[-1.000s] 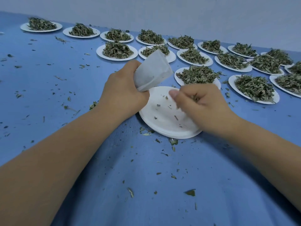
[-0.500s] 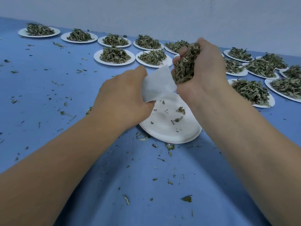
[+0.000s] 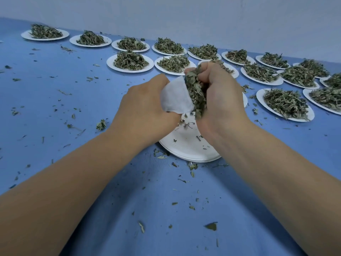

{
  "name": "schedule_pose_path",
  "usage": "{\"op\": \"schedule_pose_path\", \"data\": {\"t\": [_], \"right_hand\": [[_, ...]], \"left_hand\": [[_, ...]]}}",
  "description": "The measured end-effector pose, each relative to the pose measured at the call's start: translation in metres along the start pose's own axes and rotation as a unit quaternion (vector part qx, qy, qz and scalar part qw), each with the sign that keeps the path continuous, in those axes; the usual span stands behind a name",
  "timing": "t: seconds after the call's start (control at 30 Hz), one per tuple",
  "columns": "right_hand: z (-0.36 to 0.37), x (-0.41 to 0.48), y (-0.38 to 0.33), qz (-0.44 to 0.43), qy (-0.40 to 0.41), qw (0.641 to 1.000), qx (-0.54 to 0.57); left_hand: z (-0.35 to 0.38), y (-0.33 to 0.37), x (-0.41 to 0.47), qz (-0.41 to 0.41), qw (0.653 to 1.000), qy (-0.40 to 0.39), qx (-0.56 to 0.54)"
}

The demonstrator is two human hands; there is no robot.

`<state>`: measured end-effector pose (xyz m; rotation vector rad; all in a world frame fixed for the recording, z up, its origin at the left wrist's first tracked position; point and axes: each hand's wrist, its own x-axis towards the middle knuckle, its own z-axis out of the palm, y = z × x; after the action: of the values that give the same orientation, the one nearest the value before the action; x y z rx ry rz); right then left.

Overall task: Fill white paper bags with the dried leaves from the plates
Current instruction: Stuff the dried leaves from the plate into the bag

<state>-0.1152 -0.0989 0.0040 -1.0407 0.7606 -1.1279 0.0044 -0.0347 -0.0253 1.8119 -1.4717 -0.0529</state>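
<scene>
right hand lowered leaves onto bag, over plates.

Bare forearms fill the lower left and lower right of the frame; the left hand and right hand are ungloved.

One head-worn wide-angle view looks forward and down across the blue table toward the wall.

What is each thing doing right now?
Left hand: grips the bag.
Right hand: clutches leaves against the bag.
Bag: held above the stack.
Stack: bare plates, a few crumbs on top.
Full plates: heaped high.
Table: strewn with leaf bits.
</scene>
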Motion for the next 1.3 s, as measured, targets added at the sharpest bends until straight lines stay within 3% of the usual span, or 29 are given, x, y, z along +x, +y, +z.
{"op": "schedule_pose_path", "data": {"t": [0.13,0.27,0.4,0.57,0.7,0.8,1.03,1.2,1.3], "right_hand": [[-0.012,-0.006,-0.001,-0.010,-0.028,0.996,-0.084],[-0.018,-0.014,-0.002,-0.018,-0.029,0.995,-0.090],[-0.020,-0.021,0.002,-0.080,-0.050,0.988,-0.123],[-0.027,-0.020,0.001,-0.119,-0.098,0.942,-0.299],[-0.033,-0.020,-0.007,-0.077,-0.155,0.921,-0.350],[-0.040,-0.018,-0.010,-0.108,-0.194,0.898,-0.379],[-0.050,-0.013,-0.010,-0.143,-0.142,0.935,-0.293],[-0.050,-0.017,-0.002,-0.105,-0.102,0.962,-0.231],[-0.052,-0.015,-0.002,-0.136,-0.084,0.954,-0.252]], "left_hand": [[0.002,0.003,-0.001,0.009,1.000,-0.018,0.009],[0.010,0.007,-0.004,0.051,0.998,-0.021,0.039],[0.011,0.009,-0.002,0.055,0.998,0.006,0.044],[0.009,0.005,0.001,0.021,0.999,0.012,0.022],[0.009,0.003,0.004,0.021,0.999,-0.006,0.032],[0.010,0.004,0.005,0.017,0.998,-0.026,0.046],[0.008,0.016,0.006,0.078,0.990,-0.043,0.109],[-0.001,0.025,0.022,0.152,0.970,-0.126,0.142],[-0.004,0.028,0.027,0.157,0.971,-0.128,0.124]]}}
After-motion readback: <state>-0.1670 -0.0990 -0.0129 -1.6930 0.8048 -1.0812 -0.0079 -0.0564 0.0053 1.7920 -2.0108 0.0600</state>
